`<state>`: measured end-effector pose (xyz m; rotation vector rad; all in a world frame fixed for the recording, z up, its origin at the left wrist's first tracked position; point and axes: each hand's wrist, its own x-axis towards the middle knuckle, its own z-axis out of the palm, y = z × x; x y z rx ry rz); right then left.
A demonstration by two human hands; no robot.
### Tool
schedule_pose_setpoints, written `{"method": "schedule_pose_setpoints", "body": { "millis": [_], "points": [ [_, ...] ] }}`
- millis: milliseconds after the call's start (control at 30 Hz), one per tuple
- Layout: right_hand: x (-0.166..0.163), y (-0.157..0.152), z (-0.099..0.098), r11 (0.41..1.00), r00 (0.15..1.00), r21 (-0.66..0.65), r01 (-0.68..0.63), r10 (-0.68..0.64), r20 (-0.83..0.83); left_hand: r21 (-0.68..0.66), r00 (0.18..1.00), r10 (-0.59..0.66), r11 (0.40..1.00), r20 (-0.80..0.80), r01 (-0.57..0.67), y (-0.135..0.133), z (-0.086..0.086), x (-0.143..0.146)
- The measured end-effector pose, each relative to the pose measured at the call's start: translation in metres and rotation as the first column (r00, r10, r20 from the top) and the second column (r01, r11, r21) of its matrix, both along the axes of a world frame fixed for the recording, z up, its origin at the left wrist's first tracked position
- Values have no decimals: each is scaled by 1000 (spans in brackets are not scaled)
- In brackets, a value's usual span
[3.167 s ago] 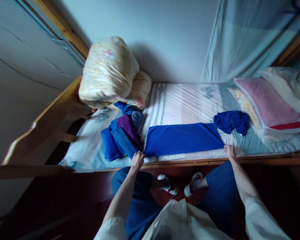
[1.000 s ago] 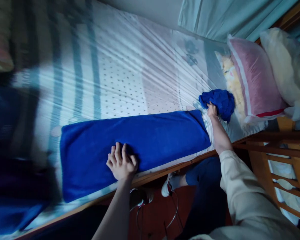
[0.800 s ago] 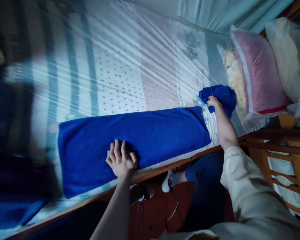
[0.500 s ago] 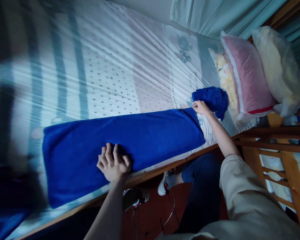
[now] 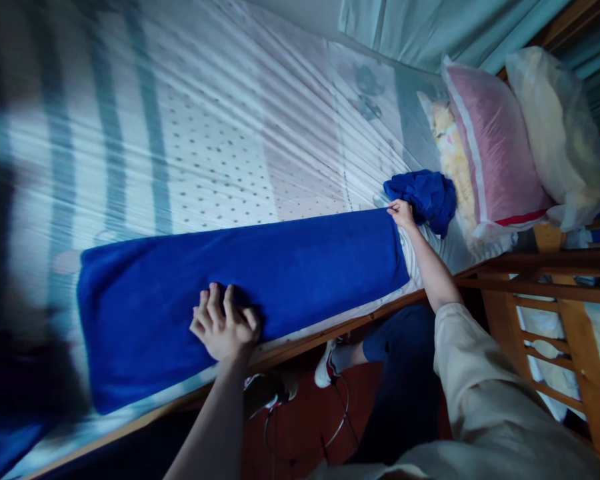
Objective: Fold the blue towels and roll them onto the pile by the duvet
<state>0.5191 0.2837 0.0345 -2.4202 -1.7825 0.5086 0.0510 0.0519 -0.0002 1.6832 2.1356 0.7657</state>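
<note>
On the bed, head view: folded blue towel lies along the near edge. My left hand rests flat on its near side, fingers spread, grip wide. My right hand pinches the towel's far right corner, just beside a crumpled blue cloth and pink pillow.

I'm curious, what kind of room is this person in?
Most likely a bedroom: a wooden-framed bed with a patterned sheet, a pink pillow, and a long blue towel under both hands.
</note>
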Motion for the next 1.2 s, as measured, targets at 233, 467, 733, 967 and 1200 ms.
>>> {"method": "schedule_pose_setpoints", "body": {
  "millis": [233,467,733,967,1200],
  "points": [
    [-93,-80,-25,956,938,31,-292,280,204,-13,1000,2,1000,27,-2,1,3,0],
    [-59,-69,-31,972,958,59,-228,213,192,-2,1000,-12,1000,5,12,1,3,-1],
    [-25,-162,-1,873,867,-88,-480,487,102,-40,998,-6,999,67,9,2,3,-1],
    [-12,-169,4,955,928,-23,-294,291,232,-97,992,32,995,118,-20,2,2,0],
    [-160,-159,-11,908,907,68,-414,405,111,-103,998,7,995,67,0,4,-5,-1]
  ]
}}
